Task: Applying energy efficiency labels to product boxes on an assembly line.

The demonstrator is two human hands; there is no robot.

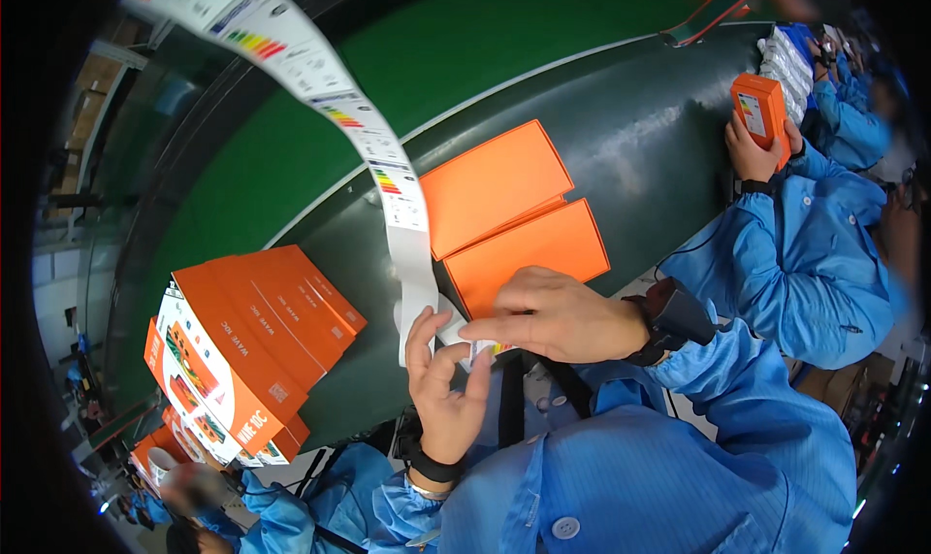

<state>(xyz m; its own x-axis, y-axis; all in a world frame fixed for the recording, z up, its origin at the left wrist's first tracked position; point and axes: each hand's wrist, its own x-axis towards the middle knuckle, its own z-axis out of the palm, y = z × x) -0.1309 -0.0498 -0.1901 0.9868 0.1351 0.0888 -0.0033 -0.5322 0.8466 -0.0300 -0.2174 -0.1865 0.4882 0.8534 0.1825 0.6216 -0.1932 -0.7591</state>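
A long strip of white labels [351, 119] with coloured bars comes from the upper left and curves down to my hands. My left hand [449, 391] grips the lower end of the strip, with finger and thumb around the folded white backing. Just right of it, my right hand [562, 317] is closed at the fingertips on a label whose coloured edge shows beneath the fingers. The fingertips of both hands nearly meet. Behind my right hand lie two flat orange boxes [497, 187], side by side on the dark green work surface [645, 156].
A stack of orange boxes [267, 336] with white printed ends stands at the left. On the right, a co-worker in a blue coat [776, 253] holds an orange box [760, 113]. A green conveyor belt [465, 45] runs behind the work surface. Silvery packs [787, 69] lie at the far right.
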